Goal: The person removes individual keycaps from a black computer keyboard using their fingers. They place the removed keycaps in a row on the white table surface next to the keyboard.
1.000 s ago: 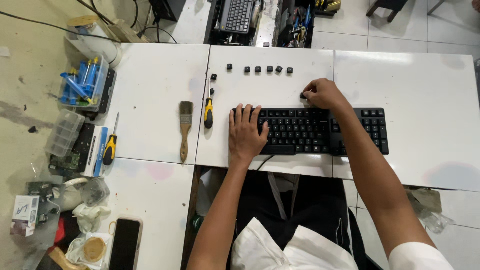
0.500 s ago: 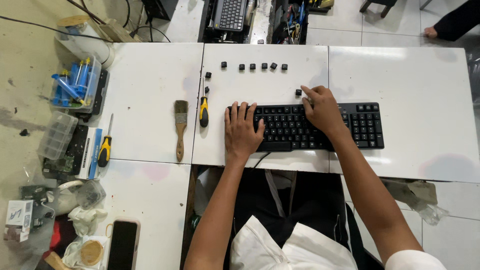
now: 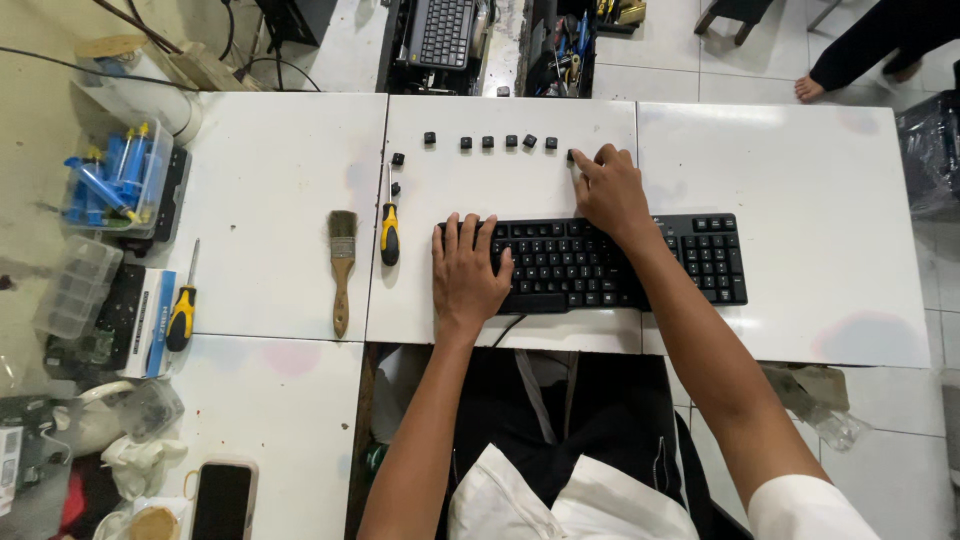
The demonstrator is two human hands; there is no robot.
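Two hands are working: your left hand, fingers spread, is pressing flat on the black keyboard at frame centre; your right hand is pinching a loose keycap beside the keycap row on the worktop. Keep steadying the keyboard.

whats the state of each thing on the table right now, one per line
keyboard: flat on the white table, some keys off
loose keycaps: in a row above the keyboard
left hand: flat on the keyboard's left end
right hand: fingertips at the row's right end keycap
screwdriver: lying loose, untouched
brush: lying loose
phone: screen dark
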